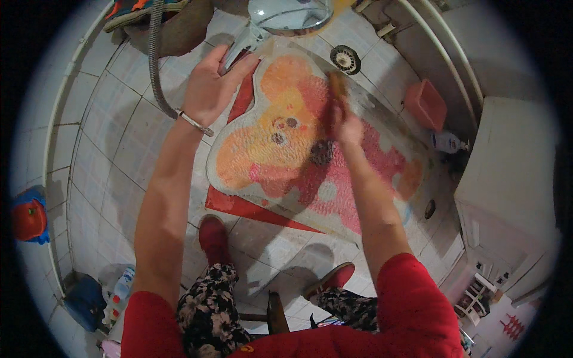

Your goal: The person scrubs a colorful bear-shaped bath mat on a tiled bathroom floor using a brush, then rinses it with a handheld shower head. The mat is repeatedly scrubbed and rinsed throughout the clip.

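A wet, patterned rug (286,152) in yellow, orange and pink lies on the tiled floor, partly over a red sheet (250,214). My left hand (215,85) holds the handle of a large shower head (291,13) with a pale, glossy head, above the rug's upper left edge. A silver bangle (195,124) is on my left wrist. Over the rug's upper right part, my right hand (347,123) is blurred and closed round a brownish brush (338,87), whose exact shape is unclear.
A ribbed metal hose (155,58) hangs by my left forearm. Right of the rug are a round floor drain (345,59), a pink plastic basin (426,105), a pump bottle (449,142) and a white cabinet (506,156). My feet in red shoes stand below the rug.
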A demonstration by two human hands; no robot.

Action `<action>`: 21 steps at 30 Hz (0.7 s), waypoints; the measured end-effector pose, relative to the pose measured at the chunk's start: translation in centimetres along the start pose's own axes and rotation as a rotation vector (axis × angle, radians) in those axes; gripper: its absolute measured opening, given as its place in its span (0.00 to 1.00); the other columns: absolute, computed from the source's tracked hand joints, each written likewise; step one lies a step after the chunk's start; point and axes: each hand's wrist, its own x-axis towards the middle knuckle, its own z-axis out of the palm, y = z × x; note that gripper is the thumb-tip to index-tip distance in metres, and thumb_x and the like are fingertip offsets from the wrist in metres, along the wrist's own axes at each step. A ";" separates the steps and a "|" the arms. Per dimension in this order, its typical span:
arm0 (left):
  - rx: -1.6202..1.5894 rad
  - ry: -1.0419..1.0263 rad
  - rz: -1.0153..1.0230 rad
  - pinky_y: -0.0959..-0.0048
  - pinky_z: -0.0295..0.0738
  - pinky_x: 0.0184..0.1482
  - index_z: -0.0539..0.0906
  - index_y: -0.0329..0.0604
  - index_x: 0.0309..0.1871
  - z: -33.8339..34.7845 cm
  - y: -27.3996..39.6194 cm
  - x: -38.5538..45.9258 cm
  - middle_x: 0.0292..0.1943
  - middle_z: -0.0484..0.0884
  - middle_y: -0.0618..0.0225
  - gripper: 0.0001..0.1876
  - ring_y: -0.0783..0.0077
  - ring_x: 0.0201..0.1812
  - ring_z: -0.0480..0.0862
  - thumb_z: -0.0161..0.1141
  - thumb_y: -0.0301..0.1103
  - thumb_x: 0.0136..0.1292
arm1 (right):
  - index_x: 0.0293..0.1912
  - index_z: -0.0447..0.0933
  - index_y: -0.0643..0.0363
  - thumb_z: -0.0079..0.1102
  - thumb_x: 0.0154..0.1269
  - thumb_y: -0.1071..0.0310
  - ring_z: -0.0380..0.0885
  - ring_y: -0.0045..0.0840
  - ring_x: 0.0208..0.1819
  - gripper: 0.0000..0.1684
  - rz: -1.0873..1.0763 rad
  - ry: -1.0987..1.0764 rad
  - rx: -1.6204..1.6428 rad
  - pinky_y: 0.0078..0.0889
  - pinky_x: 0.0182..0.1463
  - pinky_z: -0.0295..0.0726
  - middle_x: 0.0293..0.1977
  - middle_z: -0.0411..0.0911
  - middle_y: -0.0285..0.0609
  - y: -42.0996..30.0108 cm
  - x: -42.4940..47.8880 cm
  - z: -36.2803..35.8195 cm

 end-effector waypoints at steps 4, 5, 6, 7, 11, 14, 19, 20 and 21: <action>0.057 -0.011 -0.010 0.82 0.66 0.27 0.78 0.42 0.41 -0.3 -0.3 0.1 0.22 0.73 0.78 0.14 0.87 0.23 0.69 0.62 0.44 0.65 | 0.65 0.67 0.32 0.49 0.68 0.49 0.81 0.44 0.42 0.26 -0.477 -0.088 -0.180 0.47 0.45 0.80 0.43 0.81 0.50 -10.6 -0.3 5.8; 0.070 -0.019 -0.020 0.82 0.66 0.27 0.78 0.41 0.41 -0.3 -0.1 0.2 0.22 0.73 0.79 0.15 0.87 0.23 0.69 0.62 0.44 0.65 | 0.65 0.66 0.32 0.49 0.68 0.48 0.81 0.45 0.41 0.26 -0.440 -0.076 -0.163 0.47 0.45 0.80 0.42 0.81 0.50 -9.8 0.6 5.7; 0.088 -0.022 -0.035 0.82 0.66 0.27 0.78 0.41 0.41 -0.6 0.0 0.1 0.22 0.73 0.79 0.15 0.87 0.24 0.69 0.62 0.44 0.65 | 0.66 0.66 0.32 0.48 0.69 0.48 0.81 0.45 0.41 0.27 -0.407 -0.070 -0.143 0.48 0.45 0.80 0.40 0.82 0.50 -8.6 1.6 5.3; 0.065 -0.027 -0.037 0.82 0.66 0.27 0.78 0.41 0.42 -0.7 -0.2 0.0 0.22 0.73 0.79 0.15 0.87 0.23 0.69 0.62 0.45 0.65 | 0.66 0.66 0.32 0.48 0.69 0.47 0.82 0.45 0.41 0.27 -0.376 -0.062 -0.122 0.48 0.45 0.80 0.39 0.82 0.50 -7.1 2.6 4.5; 0.060 0.003 -0.040 0.78 0.69 0.31 0.79 0.38 0.41 -2.7 -0.1 0.5 0.24 0.77 0.72 0.18 0.83 0.26 0.71 0.64 0.47 0.62 | 0.67 0.66 0.33 0.46 0.69 0.45 0.81 0.45 0.44 0.28 0.022 -0.010 -0.089 0.45 0.46 0.80 0.42 0.83 0.48 1.2 5.4 1.3; 0.095 0.030 -0.058 0.75 0.69 0.32 0.79 0.35 0.38 -2.7 -0.7 0.6 0.23 0.77 0.68 0.21 0.80 0.27 0.70 0.65 0.48 0.61 | 0.66 0.67 0.34 0.47 0.69 0.45 0.81 0.43 0.46 0.27 -0.046 0.067 0.013 0.42 0.48 0.79 0.44 0.83 0.46 -3.9 3.8 0.7; 0.064 0.011 -0.030 0.77 0.67 0.29 0.78 0.37 0.38 -1.5 -1.2 0.9 0.22 0.73 0.72 0.21 0.82 0.25 0.69 0.64 0.49 0.61 | 0.59 0.74 0.39 0.51 0.66 0.49 0.80 0.45 0.42 0.23 -0.496 0.003 -0.166 0.46 0.47 0.78 0.39 0.81 0.49 -9.6 4.6 6.6; 0.093 -0.010 -0.032 0.79 0.66 0.28 0.78 0.39 0.39 -1.3 -0.6 0.8 0.22 0.72 0.76 0.19 0.84 0.24 0.69 0.64 0.48 0.62 | 0.59 0.74 0.38 0.51 0.66 0.49 0.80 0.46 0.42 0.23 -0.451 0.023 -0.212 0.46 0.46 0.79 0.40 0.81 0.49 -6.7 7.1 7.0; 0.134 -0.017 -0.038 0.82 0.65 0.26 0.79 0.41 0.41 -1.6 -0.2 0.7 0.22 0.72 0.79 0.17 0.87 0.23 0.69 0.63 0.47 0.63 | 0.60 0.73 0.37 0.51 0.66 0.49 0.81 0.46 0.41 0.24 -0.422 0.039 -0.248 0.47 0.45 0.79 0.40 0.81 0.50 -5.0 8.8 7.0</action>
